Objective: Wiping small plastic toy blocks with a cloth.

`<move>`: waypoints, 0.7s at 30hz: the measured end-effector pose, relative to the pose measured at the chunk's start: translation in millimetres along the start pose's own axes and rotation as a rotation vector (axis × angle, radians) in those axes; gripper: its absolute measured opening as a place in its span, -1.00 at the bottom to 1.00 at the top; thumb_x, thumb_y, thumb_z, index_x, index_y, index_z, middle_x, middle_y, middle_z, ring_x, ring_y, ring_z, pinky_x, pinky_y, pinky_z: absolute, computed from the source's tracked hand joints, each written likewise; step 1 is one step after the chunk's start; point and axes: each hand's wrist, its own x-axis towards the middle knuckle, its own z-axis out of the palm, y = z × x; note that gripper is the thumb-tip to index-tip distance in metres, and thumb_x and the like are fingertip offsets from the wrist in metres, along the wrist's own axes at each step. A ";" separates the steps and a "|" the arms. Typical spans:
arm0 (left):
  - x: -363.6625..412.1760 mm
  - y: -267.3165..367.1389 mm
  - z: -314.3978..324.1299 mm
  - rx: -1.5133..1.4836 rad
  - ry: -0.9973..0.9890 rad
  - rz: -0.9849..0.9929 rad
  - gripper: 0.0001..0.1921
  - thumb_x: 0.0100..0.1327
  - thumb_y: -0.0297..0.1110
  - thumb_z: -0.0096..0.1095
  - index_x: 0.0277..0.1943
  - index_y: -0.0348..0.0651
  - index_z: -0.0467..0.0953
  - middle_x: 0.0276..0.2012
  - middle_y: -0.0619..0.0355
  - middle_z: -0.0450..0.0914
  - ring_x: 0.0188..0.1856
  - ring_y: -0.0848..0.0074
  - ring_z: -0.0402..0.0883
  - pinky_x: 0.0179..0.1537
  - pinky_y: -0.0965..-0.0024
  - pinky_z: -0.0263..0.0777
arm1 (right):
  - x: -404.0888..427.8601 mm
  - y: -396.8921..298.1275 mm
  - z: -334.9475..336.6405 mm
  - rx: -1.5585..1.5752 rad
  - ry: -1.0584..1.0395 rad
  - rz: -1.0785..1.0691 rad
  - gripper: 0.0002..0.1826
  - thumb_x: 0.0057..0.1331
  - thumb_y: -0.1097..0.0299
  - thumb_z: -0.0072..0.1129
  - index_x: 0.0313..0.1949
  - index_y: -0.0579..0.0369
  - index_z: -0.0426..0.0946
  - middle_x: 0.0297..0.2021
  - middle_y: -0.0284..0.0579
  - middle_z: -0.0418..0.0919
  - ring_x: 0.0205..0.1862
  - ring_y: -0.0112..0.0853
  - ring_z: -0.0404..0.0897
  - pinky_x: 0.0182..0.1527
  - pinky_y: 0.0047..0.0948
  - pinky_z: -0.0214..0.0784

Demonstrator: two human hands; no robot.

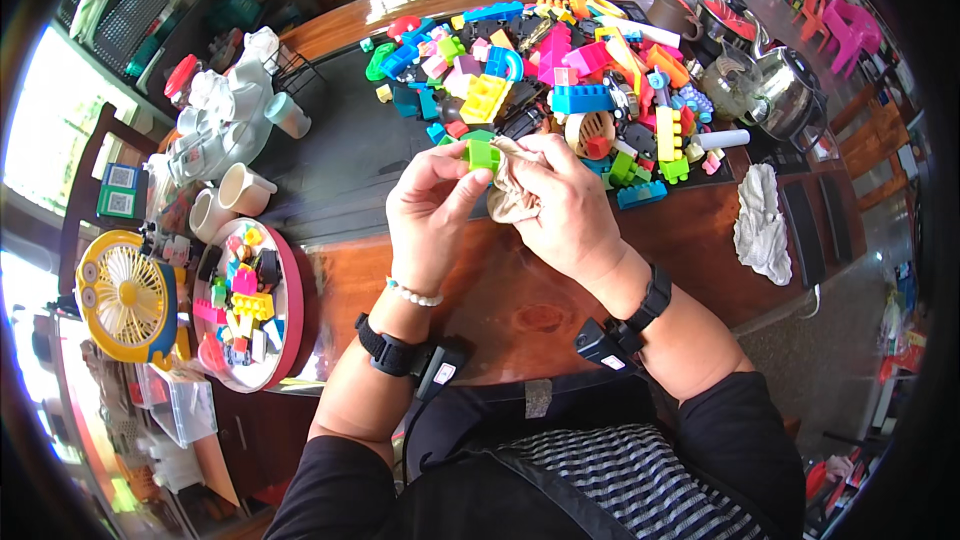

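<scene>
Between the thumb and fingers of my left hand (429, 214) is a lime-green plastic building block (481, 155). My right hand (574, 210) grips a crumpled beige cloth (516, 184), which touches the block's right side. Both hands are raised over the near part of the table, close together. Just beyond them spreads a large heap of toy blocks and other toys (487, 97). To the left, a round pink-rimmed box (291, 300) holds several blocks and small toys.
A yellow toy-shaped fan (127, 296) stands beside the box. Pale cups (247, 190) and a tray of glassware (232, 112) are at the left. A glass kettle (787, 90) and brown teapot (673, 11) stand at the back right. A whitish cloth (763, 225) lies at the right.
</scene>
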 end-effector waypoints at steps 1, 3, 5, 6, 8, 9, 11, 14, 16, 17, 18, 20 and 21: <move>0.1 -2.7 -1.4 0.121 0.019 0.090 -0.88 0.13 -0.62 0.36 -0.33 -0.29 0.51 -0.13 0.11 0.55 -0.11 0.60 0.53 -0.07 0.51 0.46 | -0.6 -1.7 0.8 -0.036 -0.032 0.009 -0.63 -0.02 0.52 0.25 -0.13 0.13 0.56 -0.17 -0.08 0.46 -0.18 -0.19 0.57 -0.13 -0.31 0.48; 2.4 -4.9 -5.7 0.172 0.051 0.093 -0.87 0.12 -0.63 0.37 -0.35 -0.30 0.51 -0.13 0.10 0.54 -0.13 0.60 0.53 -0.08 0.51 0.46 | -1.7 -2.9 2.7 -0.007 -0.038 -0.013 -0.62 -0.01 0.51 0.25 -0.12 0.12 0.56 -0.17 -0.08 0.47 -0.17 -0.19 0.57 -0.13 -0.31 0.48; 5.0 -5.4 -8.2 0.167 0.101 0.062 -0.90 0.16 -0.58 0.35 -0.34 -0.29 0.52 -0.13 0.10 0.56 -0.19 0.62 0.54 -0.11 0.52 0.46 | -3.3 -4.6 3.7 0.059 -0.039 -0.026 -0.62 -0.01 0.52 0.24 -0.11 0.12 0.55 -0.17 -0.07 0.48 -0.16 -0.17 0.57 -0.13 -0.29 0.48; 5.1 -2.8 -8.6 0.166 0.101 0.060 -0.90 0.16 -0.58 0.35 -0.34 -0.29 0.52 -0.13 0.10 0.56 -0.19 0.62 0.54 -0.11 0.52 0.46 | -2.9 -5.1 3.5 0.059 -0.040 -0.025 -0.62 -0.01 0.52 0.24 -0.11 0.12 0.55 -0.17 -0.07 0.48 -0.16 -0.17 0.57 -0.13 -0.29 0.48; 5.9 6.8 -8.7 -0.106 0.137 -0.242 -0.93 0.25 -0.48 0.29 -0.28 -0.27 0.53 -0.13 0.12 0.59 -0.19 0.61 0.56 -0.11 0.51 0.48 | -1.7 -6.1 2.5 0.215 -0.042 -0.009 -0.61 -0.01 0.55 0.23 -0.12 0.16 0.54 -0.19 -0.06 0.47 -0.18 -0.13 0.56 -0.16 -0.30 0.46; 7.1 3.7 -11.6 -0.254 0.130 -0.302 -0.90 0.32 -0.41 0.21 -0.22 -0.26 0.53 -0.13 0.14 0.61 -0.17 0.60 0.57 -0.08 0.48 0.50 | -1.1 -4.4 2.2 0.215 -0.041 -0.010 -0.61 -0.01 0.55 0.23 -0.12 0.16 0.54 -0.19 -0.06 0.47 -0.18 -0.13 0.56 -0.16 -0.30 0.46; 8.1 3.5 -14.7 -0.388 0.075 -0.334 -0.90 0.33 -0.44 0.17 -0.16 -0.25 0.50 -0.04 0.07 0.57 -0.06 0.50 0.57 -0.01 0.40 0.47 | -0.1 2.3 2.3 0.268 0.064 0.034 -0.65 0.01 0.54 0.25 -0.14 0.20 0.51 -0.22 -0.03 0.47 -0.21 -0.13 0.55 -0.20 -0.33 0.44; 5.6 6.8 -9.6 -0.510 -0.008 -0.387 -0.89 0.34 -0.49 0.12 -0.11 -0.24 0.50 0.12 0.00 0.50 0.13 0.39 0.50 0.19 0.24 0.32 | 0.6 1.3 8.4 0.773 -0.007 0.455 -0.79 0.23 0.38 0.26 -0.23 0.19 0.46 -0.44 -0.20 0.45 -0.41 -0.44 0.50 -0.36 -0.47 0.36; 2.7 0.2 -6.2 -0.167 -0.181 -0.129 -0.92 0.33 -0.49 0.14 -0.15 -0.23 0.52 0.17 0.01 0.47 0.14 0.42 0.48 0.24 0.24 0.25 | 1.6 -1.4 4.9 1.045 -0.107 0.587 -0.83 0.28 0.34 0.22 -0.26 0.16 0.46 -0.52 -0.27 0.42 -0.49 -0.52 0.44 -0.44 -0.52 0.28; 1.2 5.4 -0.3 -0.098 -0.176 -0.121 -0.96 0.32 -0.50 0.17 -0.20 -0.21 0.53 0.18 0.03 0.47 0.13 0.46 0.48 0.22 0.27 0.27 | 1.9 -1.3 2.6 1.312 -0.209 0.717 -0.84 0.33 0.31 0.17 -0.29 0.13 0.46 -0.59 -0.33 0.39 -0.56 -0.60 0.38 -0.51 -0.56 0.20; 1.8 6.1 0.7 -0.099 -0.179 -0.121 -0.96 0.32 -0.50 0.17 -0.20 -0.21 0.53 0.18 0.03 0.47 0.13 0.46 0.48 0.22 0.27 0.27 | 1.4 0.4 2.3 1.312 -0.206 0.717 -0.84 0.33 0.31 0.17 -0.29 0.13 0.46 -0.59 -0.33 0.39 -0.56 -0.60 0.38 -0.51 -0.56 0.20; 2.5 7.0 1.8 -0.192 -0.210 -0.121 -0.94 0.27 -0.54 0.23 -0.20 -0.24 0.53 0.18 -0.02 0.45 0.10 0.51 0.47 0.12 0.38 0.38 | -0.5 6.5 3.4 1.474 -0.246 0.819 -0.83 0.37 0.27 0.12 -0.33 0.07 0.45 -0.66 -0.39 0.35 -0.65 -0.63 0.30 -0.59 -0.59 0.07; 2.1 6.9 2.4 -0.194 -0.211 -0.120 -0.94 0.27 -0.54 0.23 -0.20 -0.24 0.53 0.18 -0.02 0.45 0.10 0.51 0.47 0.12 0.38 0.38 | -1.1 14.8 2.2 1.629 -0.357 0.768 -0.79 0.37 0.19 0.11 -0.29 0.06 0.44 -0.62 -0.34 0.40 -0.62 -0.58 0.37 -0.59 -0.57 0.12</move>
